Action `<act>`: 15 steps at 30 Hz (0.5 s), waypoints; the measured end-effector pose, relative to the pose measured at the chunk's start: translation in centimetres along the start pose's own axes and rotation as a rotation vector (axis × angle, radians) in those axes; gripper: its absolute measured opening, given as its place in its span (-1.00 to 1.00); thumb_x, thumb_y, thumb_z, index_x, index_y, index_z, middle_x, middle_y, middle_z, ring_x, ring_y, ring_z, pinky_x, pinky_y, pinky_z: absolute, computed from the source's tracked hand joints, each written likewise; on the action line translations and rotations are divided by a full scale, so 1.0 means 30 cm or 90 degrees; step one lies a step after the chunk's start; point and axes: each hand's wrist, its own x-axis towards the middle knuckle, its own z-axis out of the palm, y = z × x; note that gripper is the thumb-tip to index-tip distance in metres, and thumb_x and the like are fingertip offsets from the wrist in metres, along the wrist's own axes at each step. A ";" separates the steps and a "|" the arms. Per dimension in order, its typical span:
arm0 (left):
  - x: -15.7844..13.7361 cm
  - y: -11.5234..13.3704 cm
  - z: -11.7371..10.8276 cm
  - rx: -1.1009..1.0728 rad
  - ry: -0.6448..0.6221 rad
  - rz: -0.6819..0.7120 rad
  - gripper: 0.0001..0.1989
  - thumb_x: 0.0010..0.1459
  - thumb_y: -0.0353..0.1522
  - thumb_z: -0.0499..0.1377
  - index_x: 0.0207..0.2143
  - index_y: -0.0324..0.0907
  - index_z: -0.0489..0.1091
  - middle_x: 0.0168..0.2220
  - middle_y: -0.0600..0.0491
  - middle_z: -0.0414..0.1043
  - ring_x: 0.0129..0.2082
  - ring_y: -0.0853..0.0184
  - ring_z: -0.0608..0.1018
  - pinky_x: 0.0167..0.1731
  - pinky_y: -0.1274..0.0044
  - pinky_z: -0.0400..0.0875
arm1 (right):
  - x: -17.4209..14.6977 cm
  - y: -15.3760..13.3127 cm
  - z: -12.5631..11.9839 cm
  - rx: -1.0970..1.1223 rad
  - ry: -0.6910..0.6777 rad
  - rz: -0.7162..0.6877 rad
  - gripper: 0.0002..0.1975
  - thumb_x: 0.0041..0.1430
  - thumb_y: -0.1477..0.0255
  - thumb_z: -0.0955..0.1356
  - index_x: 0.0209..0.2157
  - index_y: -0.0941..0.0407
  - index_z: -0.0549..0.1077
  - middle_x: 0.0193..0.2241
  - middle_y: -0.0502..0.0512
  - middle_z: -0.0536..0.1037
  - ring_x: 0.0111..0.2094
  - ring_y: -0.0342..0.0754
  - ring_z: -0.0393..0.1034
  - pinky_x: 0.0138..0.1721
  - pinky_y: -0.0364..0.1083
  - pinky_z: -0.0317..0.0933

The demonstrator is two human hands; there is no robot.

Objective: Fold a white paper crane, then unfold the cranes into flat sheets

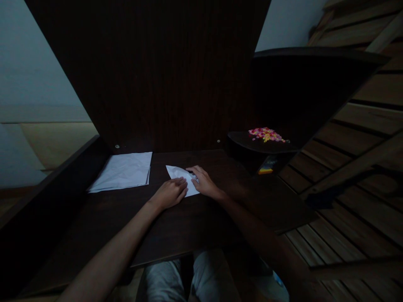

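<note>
A folded piece of white paper point(176, 172) lies on the dark wooden desk, its pointed corner toward the back left. My left hand point(172, 192) rests flat on the paper's near left part, fingers stretched over it. At its right side, my right hand point(204, 182) touches the paper with thumb and index finger apart. Part of the sheet is hidden under both hands. Left of them lies a stack of white paper sheets point(124, 170), slightly creased on top.
A small corner shelf point(242, 140) at the right bears a pile of pink and yellow small pieces point(267, 134). Below it sits a yellow-and-dark object point(266, 165). A tall dark panel point(173, 75) rises behind the desk. Wooden slats point(362, 138) stand at the right.
</note>
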 end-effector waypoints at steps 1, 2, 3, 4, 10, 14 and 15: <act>0.000 0.002 0.002 0.000 -0.004 -0.006 -0.68 0.31 -0.31 -0.06 -0.05 -0.23 0.40 0.03 -0.15 0.44 0.09 0.17 0.44 0.08 0.33 0.35 | 0.000 0.001 0.001 -0.005 0.002 0.005 -0.53 0.06 0.67 0.26 0.03 0.15 0.36 -0.08 0.20 0.41 -0.02 0.02 0.30 0.05 0.03 0.21; 0.001 0.004 0.003 0.001 -0.008 -0.014 -0.66 0.31 -0.31 -0.07 -0.03 -0.24 0.39 0.05 -0.16 0.43 0.10 0.16 0.43 0.08 0.33 0.35 | 0.001 0.003 0.002 -0.008 0.003 0.011 -0.57 0.07 0.65 0.26 0.01 0.16 0.38 -0.09 0.21 0.42 -0.04 0.02 0.31 0.03 0.03 0.23; 0.001 0.007 0.004 0.002 -0.013 -0.021 -0.65 0.31 -0.31 -0.07 0.00 -0.25 0.38 0.07 -0.18 0.41 0.12 0.16 0.42 0.09 0.32 0.34 | 0.001 0.004 0.003 -0.009 0.003 0.017 -0.61 0.08 0.63 0.27 -0.02 0.16 0.39 -0.11 0.20 0.43 -0.06 0.02 0.32 0.02 0.03 0.24; 0.002 0.009 0.005 0.004 -0.017 -0.026 -0.64 0.32 -0.31 -0.08 0.02 -0.27 0.36 0.09 -0.19 0.39 0.13 0.16 0.40 0.10 0.32 0.33 | 0.002 0.005 0.004 -0.009 0.002 0.023 -0.63 0.09 0.61 0.28 -0.03 0.16 0.40 -0.12 0.20 0.44 -0.07 0.02 0.33 0.00 0.03 0.26; 0.002 0.010 0.020 -0.001 -0.027 -0.047 -0.57 0.34 -0.26 -0.11 0.11 -0.29 0.28 0.15 -0.18 0.33 0.21 0.17 0.31 0.17 0.34 0.25 | 0.002 0.013 0.003 -0.034 -0.030 0.026 -0.63 0.10 0.60 0.30 -0.01 0.17 0.39 -0.07 0.22 0.46 -0.02 0.02 0.33 0.06 0.03 0.22; 0.001 0.004 0.031 -0.001 -0.026 -0.059 -0.52 0.35 -0.21 -0.15 0.14 -0.32 0.25 0.17 -0.21 0.29 0.22 0.19 0.29 0.20 0.36 0.20 | -0.001 0.020 0.008 -0.054 -0.057 0.022 -0.64 0.16 0.58 0.27 0.01 0.18 0.39 -0.03 0.22 0.47 0.01 0.01 0.33 0.09 0.03 0.20; 0.001 0.003 0.032 -0.001 -0.027 -0.065 -0.50 0.35 -0.20 -0.16 0.14 -0.34 0.24 0.17 -0.23 0.29 0.22 0.18 0.28 0.20 0.36 0.19 | -0.001 0.021 0.009 -0.057 -0.060 0.020 -0.64 0.17 0.58 0.26 0.02 0.17 0.39 -0.02 0.22 0.47 0.03 0.01 0.33 0.10 0.03 0.20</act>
